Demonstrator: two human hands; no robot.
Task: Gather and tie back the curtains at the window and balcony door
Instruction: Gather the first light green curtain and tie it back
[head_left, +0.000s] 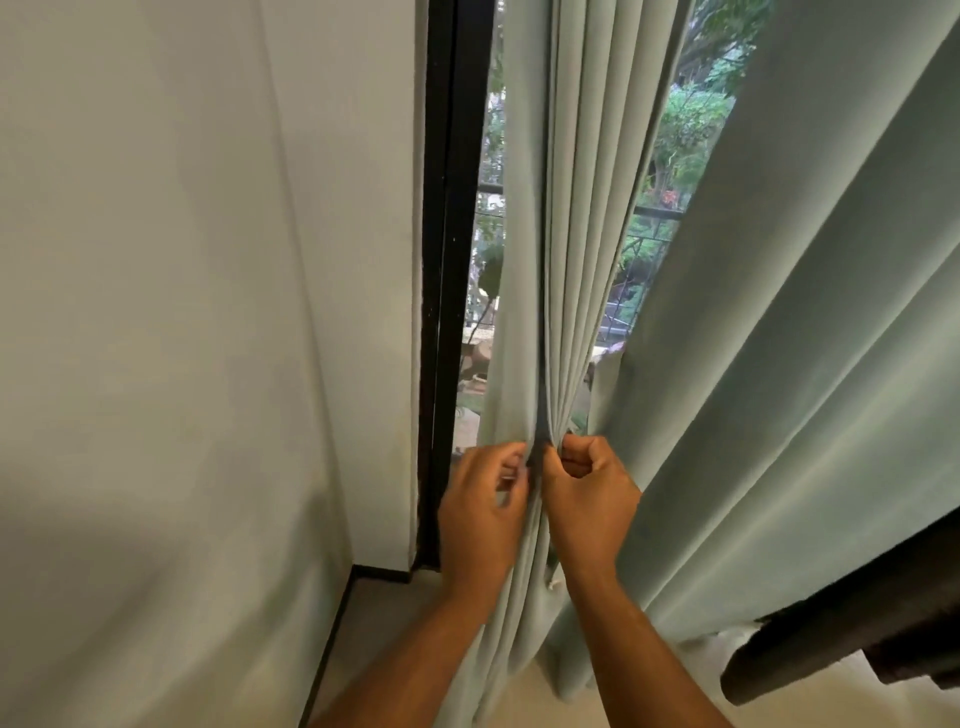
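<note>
two bare forearms reach up from bottom edge; left hand (480, 512) and right hand (587, 499) sit side by side w/ fingers curled, pinching a dark tie-back strip (537, 447) around the gathered pale green curtain (561, 234). behind: black door frame (447, 260), balcony greenery thru the glass.

The left hand (480, 512) is blurry at the fingers. A thin dark strip (537, 447) runs between both hands, too small to tell what it is. The curtain (561, 234) hides most of the window (485, 234). A dark thing (857, 639) is cut off at the right edge.
</note>
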